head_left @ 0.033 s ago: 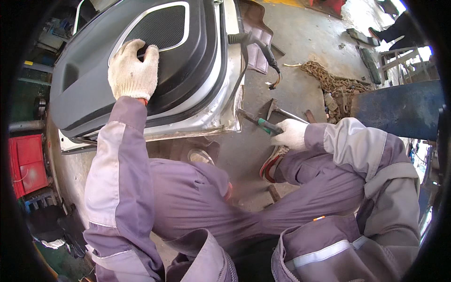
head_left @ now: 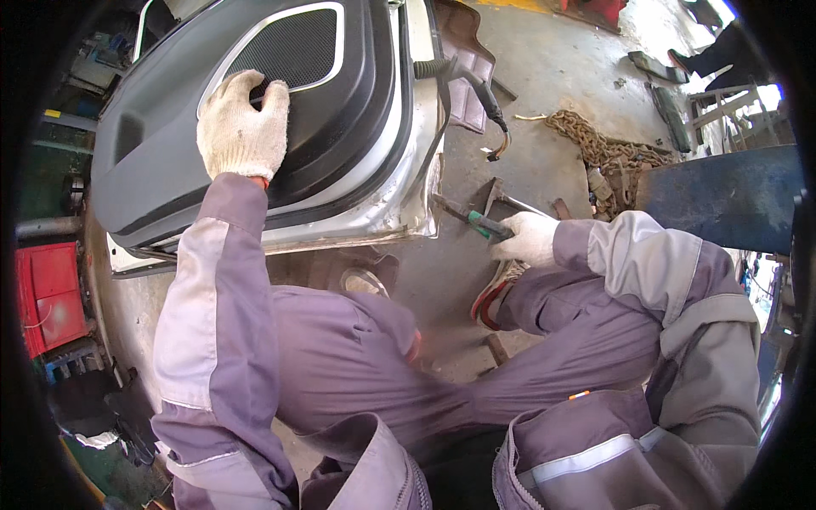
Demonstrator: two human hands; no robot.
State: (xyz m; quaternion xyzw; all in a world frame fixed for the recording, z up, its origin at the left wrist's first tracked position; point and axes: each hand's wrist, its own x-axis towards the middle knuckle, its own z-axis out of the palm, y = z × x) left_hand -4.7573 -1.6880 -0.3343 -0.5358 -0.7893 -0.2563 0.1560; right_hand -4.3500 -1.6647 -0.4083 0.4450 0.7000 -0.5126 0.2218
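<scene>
A car door (head_left: 170,174) with black and grey inner trim and a white metal edge lies in front of me. My left hand (head_left: 242,127), in a white knit glove, rests on the trim by the silver-framed speaker grille (head_left: 293,51). Its thumb and fingers are apart, with nothing seen between them. Beside the door's near right corner, my gloved right hand (head_left: 527,239) is closed around a tool with a green and black handle (head_left: 487,226). The tool's narrow end points at the door edge; its exact kind is unclear. A wiring harness (head_left: 484,98) sticks out from the door's right side.
A rusty chain (head_left: 599,140) lies on the floor to the right, near a blue metal beam (head_left: 722,200). A metal bar tool (head_left: 493,194) lies beyond my right hand. A red cabinet (head_left: 53,297) stands at left. Someone's dark-clothed leg (head_left: 722,55) shows far right.
</scene>
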